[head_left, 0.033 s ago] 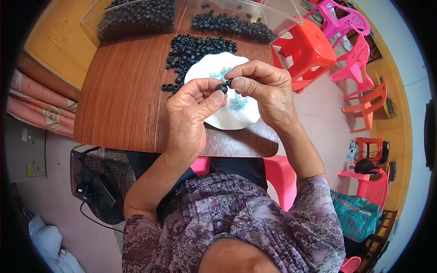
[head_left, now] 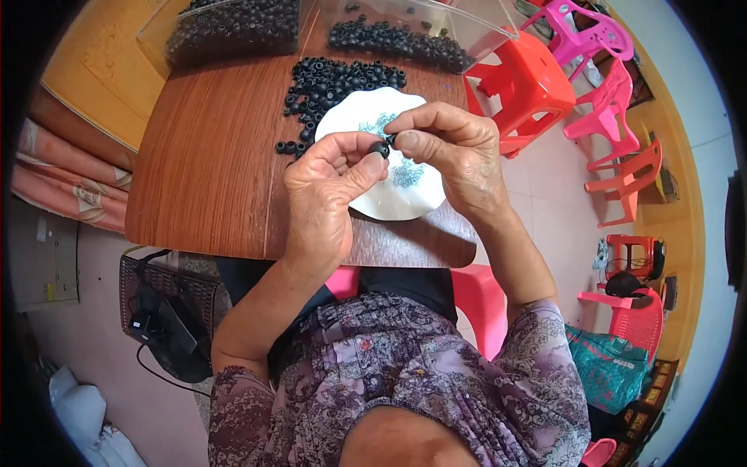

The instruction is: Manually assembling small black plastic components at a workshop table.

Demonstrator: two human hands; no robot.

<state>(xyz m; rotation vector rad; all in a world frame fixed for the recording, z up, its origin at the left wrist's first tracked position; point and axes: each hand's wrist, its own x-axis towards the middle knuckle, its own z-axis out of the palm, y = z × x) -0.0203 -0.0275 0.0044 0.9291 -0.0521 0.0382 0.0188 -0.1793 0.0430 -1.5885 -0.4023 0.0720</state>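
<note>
Over a white wavy-edged plate [head_left: 397,208] with a blue-green pattern, both hands meet fingertip to fingertip. My left hand [head_left: 331,183] is closed, pinching a small black rounded piece [head_left: 380,149] with a hole in it between thumb and forefinger. From the right, my right hand [head_left: 459,152] pinches a smaller dark piece [head_left: 391,141] against the first one; its shape is mostly hidden by the fingers. Beyond the plate lies a loose pile of black hollow, cup-like pieces [head_left: 334,84]. A few of them stand in a short row left of the plate.
The brown wooden table [head_left: 206,171] carries two clear bins at its far edge, a left bin [head_left: 233,35] and a right bin [head_left: 401,47], both holding black pieces. A red stool [head_left: 525,78] stands off the right side. Pink chairs [head_left: 603,109] line the right wall. A dark basket [head_left: 167,303] sits lower left.
</note>
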